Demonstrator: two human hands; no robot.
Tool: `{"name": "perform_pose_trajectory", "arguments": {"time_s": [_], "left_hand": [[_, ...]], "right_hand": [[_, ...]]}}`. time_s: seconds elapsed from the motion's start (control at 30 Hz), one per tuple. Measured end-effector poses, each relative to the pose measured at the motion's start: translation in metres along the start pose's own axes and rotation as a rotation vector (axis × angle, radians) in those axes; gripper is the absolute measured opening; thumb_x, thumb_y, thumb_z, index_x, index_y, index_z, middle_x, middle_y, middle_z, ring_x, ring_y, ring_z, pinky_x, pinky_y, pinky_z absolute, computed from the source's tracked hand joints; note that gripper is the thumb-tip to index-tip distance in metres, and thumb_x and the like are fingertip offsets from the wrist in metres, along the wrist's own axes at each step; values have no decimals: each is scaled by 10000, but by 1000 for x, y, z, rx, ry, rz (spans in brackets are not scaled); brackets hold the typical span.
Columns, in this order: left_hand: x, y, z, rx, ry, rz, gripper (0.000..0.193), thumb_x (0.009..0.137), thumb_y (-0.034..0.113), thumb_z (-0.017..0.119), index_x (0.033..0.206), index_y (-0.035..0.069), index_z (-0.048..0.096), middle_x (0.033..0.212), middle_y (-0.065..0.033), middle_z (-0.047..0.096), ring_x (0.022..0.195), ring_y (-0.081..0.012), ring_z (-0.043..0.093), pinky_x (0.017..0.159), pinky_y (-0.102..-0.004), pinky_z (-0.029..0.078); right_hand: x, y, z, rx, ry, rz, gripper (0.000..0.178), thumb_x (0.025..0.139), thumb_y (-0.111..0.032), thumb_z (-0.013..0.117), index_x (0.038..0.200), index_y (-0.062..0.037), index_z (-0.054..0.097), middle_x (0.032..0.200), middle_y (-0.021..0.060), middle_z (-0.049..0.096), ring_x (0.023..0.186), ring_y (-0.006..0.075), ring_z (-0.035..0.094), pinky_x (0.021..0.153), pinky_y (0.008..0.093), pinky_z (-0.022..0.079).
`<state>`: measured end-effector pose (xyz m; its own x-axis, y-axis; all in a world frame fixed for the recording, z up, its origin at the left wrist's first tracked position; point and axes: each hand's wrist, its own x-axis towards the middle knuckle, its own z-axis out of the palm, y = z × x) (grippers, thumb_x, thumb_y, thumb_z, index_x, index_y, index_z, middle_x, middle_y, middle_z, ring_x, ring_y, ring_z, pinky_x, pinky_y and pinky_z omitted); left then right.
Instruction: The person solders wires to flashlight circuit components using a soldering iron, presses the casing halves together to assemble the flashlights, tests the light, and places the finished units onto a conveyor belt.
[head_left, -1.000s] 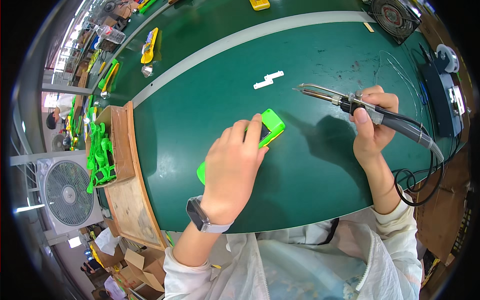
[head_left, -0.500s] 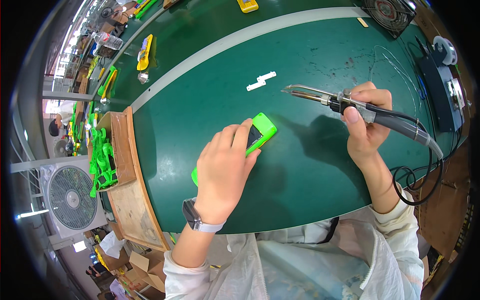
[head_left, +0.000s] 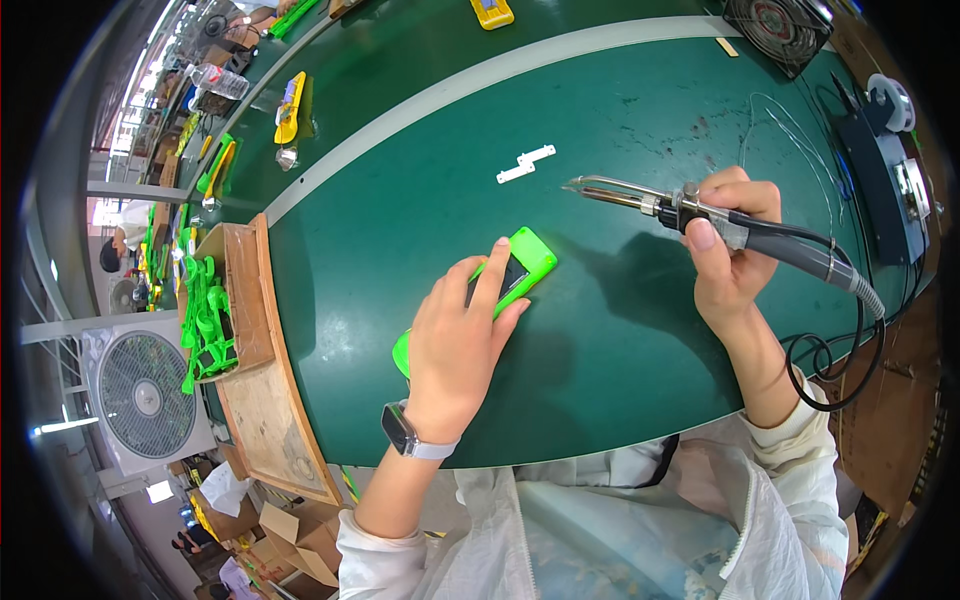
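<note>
On the green tabletop lies a bright green handheld device casing [head_left: 536,254] with a dark window. My left hand [head_left: 455,325] lies over it from the near side, fingers across the window and thumb along its right edge; the palm hides much of the casing. In my right hand [head_left: 735,235], raised over the table, is a soldering iron [head_left: 790,250] with a thin metal tube clamped beside its shaft. The iron's tip points left, apart from the casing. Beyond the casing rest small white plastic strips [head_left: 526,164].
Left of the table stands a cardboard box [head_left: 245,300] of green plastic frames [head_left: 207,315]. A dark blue soldering station [head_left: 880,180] and a solder spool [head_left: 890,102] sit at the right. A small black fan [head_left: 778,32] is at the far right. Yellow casings [head_left: 290,108] lie beyond the pale strip.
My left hand has shifted slightly right and its fingers have spread, baring more of the dark window. My right hand and the soldering iron have hardly moved.
</note>
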<state>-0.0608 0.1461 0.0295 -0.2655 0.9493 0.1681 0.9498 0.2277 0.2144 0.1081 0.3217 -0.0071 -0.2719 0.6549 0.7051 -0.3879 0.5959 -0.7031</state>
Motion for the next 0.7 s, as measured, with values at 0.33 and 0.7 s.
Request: {"name": "perform_pose_trajectory", "arguments": {"time_s": [0.33, 0.7], "left_hand": [[4, 1, -2, -198, 15, -33, 538, 775, 118, 735, 1267, 57, 526, 1097, -115, 583, 911, -301, 577, 813, -396, 475], [22, 27, -20, 309, -153, -70, 519, 612, 127, 817, 1066, 11, 592, 875, -91, 626, 855, -236, 599, 679, -348, 514]], "right_hand": [[-1, 1, -2, -13, -9, -4, 237, 822, -51, 653, 971, -20, 473, 826, 90, 564, 656, 93, 487, 588, 240, 401], [5, 5, -11, -24, 163, 35, 231, 840, -78, 643, 982, -29, 467, 818, 74, 520, 659, 86, 453, 593, 225, 393]]}}
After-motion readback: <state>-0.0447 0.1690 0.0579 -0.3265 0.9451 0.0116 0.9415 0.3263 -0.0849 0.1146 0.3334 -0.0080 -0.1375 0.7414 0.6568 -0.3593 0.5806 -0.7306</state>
